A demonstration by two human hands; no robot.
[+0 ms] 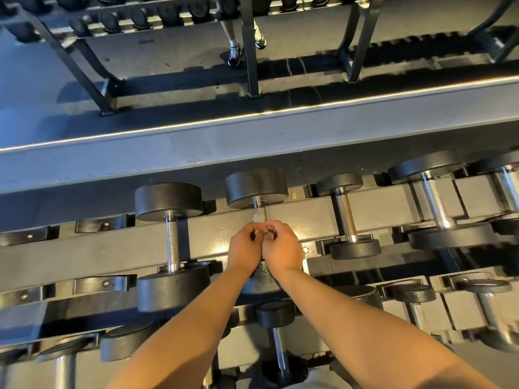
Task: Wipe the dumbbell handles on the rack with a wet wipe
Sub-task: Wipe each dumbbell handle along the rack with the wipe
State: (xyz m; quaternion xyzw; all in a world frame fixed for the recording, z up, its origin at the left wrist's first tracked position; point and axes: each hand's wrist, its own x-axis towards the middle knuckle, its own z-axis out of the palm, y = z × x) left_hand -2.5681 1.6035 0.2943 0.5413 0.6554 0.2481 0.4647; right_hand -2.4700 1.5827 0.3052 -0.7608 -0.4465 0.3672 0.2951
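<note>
— Fingers (254,231) of my left hand (244,244) and my right hand (283,247) are curled in, tips meeting, both pinching the wet wipe (259,217) down on the handle (257,204)!

— And that dumbbell (257,188), where is it?

— Top tier of the rack (112,248), dead centre, lying front to back across the black beams.

— Room to move?

— Closest to me, on the lower tier, a small dumbbell (276,310) shows between my forearms. Up top there's open beam either side of my hands. The left neighbour (170,240) and the right neighbour (346,217) both sit well apart from my knuckles.

— What's hidden?

— Most of the handle! My hands cover it. Only a short chrome stub shows past the wipe, running into the far head (247,192). The near head (265,272) is under my wrists, and just a pebbled black patch peeks out. How the wipe wraps underneath, I cannot tell.

— Textures?

— The heads are matt black drums with flat faces. The left neighbour's bar is knurled, the right one's is smoother and shiny. The wipe is a small pale crumple.

— Beyond?

— A grey ledge (252,136) with a bright line along its far edge runs right behind the rack. Past it come dark floor and the black frame of a second rack (250,51). Someone's legs (234,51) in trainers stand by its post, cut off at the top edge.
</note>
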